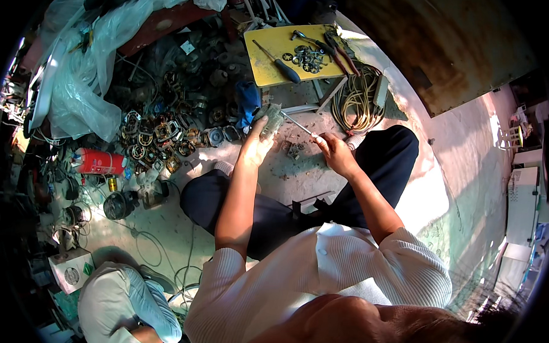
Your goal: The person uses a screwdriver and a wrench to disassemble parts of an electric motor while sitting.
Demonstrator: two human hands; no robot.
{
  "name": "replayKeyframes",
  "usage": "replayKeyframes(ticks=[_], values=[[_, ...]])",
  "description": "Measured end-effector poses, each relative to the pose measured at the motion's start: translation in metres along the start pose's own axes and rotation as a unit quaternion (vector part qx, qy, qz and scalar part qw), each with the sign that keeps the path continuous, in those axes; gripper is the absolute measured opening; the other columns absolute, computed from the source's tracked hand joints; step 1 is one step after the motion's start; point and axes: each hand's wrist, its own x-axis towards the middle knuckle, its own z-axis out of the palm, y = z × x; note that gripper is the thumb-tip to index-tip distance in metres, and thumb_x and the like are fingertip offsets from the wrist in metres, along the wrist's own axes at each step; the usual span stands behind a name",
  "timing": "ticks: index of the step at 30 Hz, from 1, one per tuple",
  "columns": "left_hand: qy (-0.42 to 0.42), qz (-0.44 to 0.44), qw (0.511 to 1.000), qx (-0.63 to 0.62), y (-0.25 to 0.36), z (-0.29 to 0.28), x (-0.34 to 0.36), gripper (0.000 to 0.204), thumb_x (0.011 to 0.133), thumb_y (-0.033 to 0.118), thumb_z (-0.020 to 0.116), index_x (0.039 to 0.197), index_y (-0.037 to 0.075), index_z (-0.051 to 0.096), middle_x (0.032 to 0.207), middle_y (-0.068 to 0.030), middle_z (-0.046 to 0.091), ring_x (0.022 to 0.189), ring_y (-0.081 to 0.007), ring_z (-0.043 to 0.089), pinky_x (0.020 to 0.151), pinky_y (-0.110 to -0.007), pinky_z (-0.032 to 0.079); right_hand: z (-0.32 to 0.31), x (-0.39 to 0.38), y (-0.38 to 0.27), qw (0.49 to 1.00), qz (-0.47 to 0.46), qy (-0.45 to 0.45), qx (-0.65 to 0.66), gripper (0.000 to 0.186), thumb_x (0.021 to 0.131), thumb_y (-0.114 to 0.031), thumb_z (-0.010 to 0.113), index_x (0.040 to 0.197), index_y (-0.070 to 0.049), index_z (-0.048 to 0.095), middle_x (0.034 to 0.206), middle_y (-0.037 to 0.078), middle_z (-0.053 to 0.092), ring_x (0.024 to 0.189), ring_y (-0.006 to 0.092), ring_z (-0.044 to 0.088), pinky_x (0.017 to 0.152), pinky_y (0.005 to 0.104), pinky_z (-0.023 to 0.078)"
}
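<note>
My left hand (256, 142) is closed on a small, grimy grey-green metal part (272, 118), held up below a yellow board. My right hand (337, 154) grips a long-shafted tool (297, 123), likely a screwdriver, whose tip meets or lies very near that part; its handle is mostly hidden. Dark loose debris (295, 149) lies on the floor beneath. On the yellow board (264, 45) are a screwdriver (286, 70), a hammer (321, 46), red-handled pliers (347, 60) and several small dark rings (312, 67).
Coiled cable (351, 108) lies at the right. Piled motor parts (158, 133), a red cylinder (99, 159) and plastic sheeting (88, 105) fill the left. A co-worker (116, 304) crouches at lower left among loose cords (153, 242). A rusty panel (451, 38) stands upper right.
</note>
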Motion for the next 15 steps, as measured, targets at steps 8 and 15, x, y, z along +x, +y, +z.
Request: replayKeyframes(ticks=[8,15], values=[[-0.015,0.005,0.997,-0.081,-0.002,0.008,0.008,0.056,0.073,0.037,0.077,0.116,0.008,0.055,0.111,-0.0045,0.059,0.098,-0.0196,0.056,0.089,-0.031,0.045,-0.007,-0.007,-0.020,0.997,-0.027,0.073,-0.003,0.019,0.084,-0.006,0.067,0.093,-0.002,0.051,0.084,0.003,0.052,0.076,0.0097,0.054,0.071,0.0221,0.045],[0.017,0.035,0.994,-0.106,0.021,0.042,0.014,0.079,0.068,0.045,0.079,0.130,0.012,0.043,0.127,-0.0038,0.049,0.114,-0.0241,0.050,0.108,-0.043,0.024,-0.022,0.006,-0.024,0.974,-0.042,0.113,0.192,0.024,0.084,-0.011,0.069,0.092,0.000,0.050,0.084,0.002,0.053,0.077,0.0097,0.050,0.071,0.0238,0.044]])
